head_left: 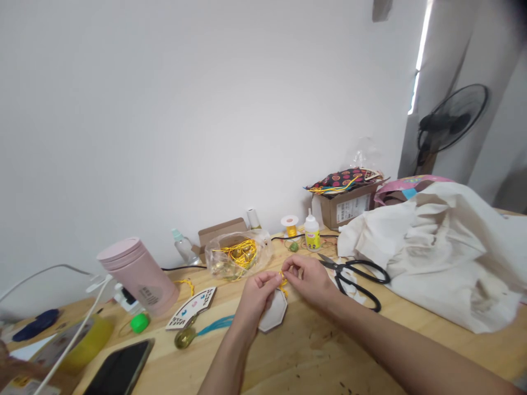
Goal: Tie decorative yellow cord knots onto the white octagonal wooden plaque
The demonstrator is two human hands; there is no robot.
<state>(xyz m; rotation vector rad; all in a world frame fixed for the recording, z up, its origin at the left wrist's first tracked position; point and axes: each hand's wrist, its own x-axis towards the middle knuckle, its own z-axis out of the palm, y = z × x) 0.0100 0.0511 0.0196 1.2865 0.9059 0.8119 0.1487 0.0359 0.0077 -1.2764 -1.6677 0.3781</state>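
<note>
Near the middle of the wooden table, both hands meet at a thin yellow cord (284, 285). My left hand (261, 293) is closed, thumb and forefinger pinching the cord by the upper edge of a white hexagonal piece (274, 314). Fingers of my right hand (307, 278) are pinched on the cord just to the right. The white piece hangs or rests below the fingers; its upper left part is hidden by my left hand. Black-handled scissors (349, 274) lie partly open to the right of my right hand. A blue tassel cord (216, 325) lies left of my left forearm.
Behind the hands stand a plastic bag of yellow cords (241, 253), a glue bottle (312, 233) and a yellow thread spool (290, 225). At left are a pink tumbler (138, 274), a fan-shaped piece (191, 308) and a phone (120, 368). White cloth (436, 258) covers the right side.
</note>
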